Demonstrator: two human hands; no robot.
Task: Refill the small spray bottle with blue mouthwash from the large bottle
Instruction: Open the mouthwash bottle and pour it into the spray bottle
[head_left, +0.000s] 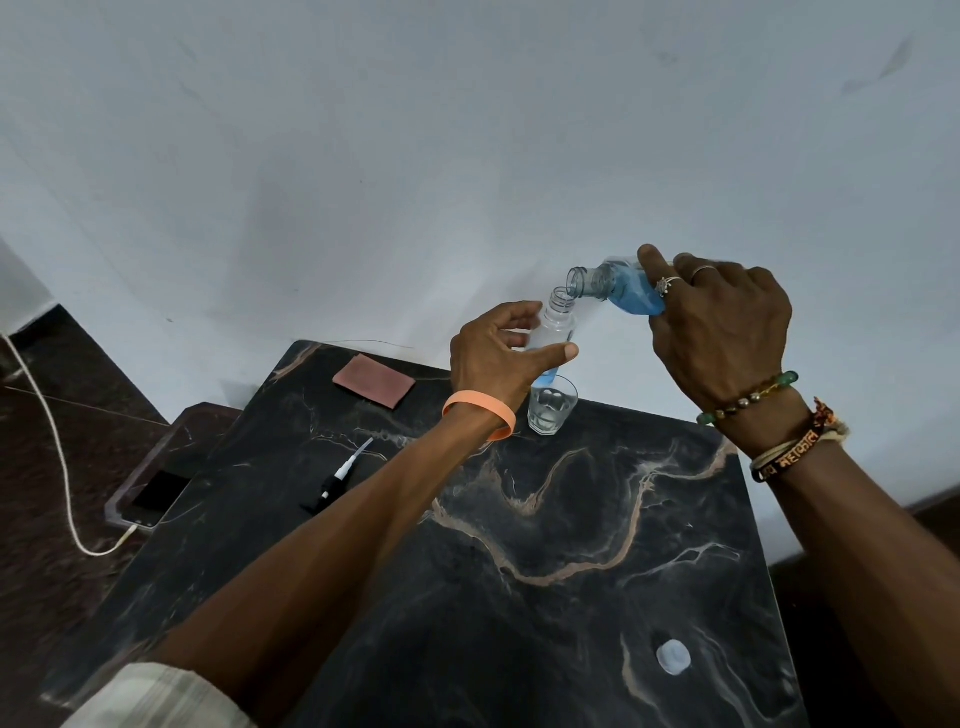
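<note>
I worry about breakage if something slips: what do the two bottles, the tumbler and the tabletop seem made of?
Small spray bottle: clear, glossy, with a moulded threaded neck, likely plastic. Large bottle: clear, same moulded threads, blue liquid showing through, probably plastic. Tumbler: clear with a thick base, looks like glass. Tabletop: polished black with pale veins, marble or a marble-look surface; cannot tell which.

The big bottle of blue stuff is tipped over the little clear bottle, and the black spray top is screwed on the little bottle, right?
No. The head view shows the small clear plastic spray bottle open-necked; its black-and-white spray top lies on the dark marble table. The rest is right.
</note>
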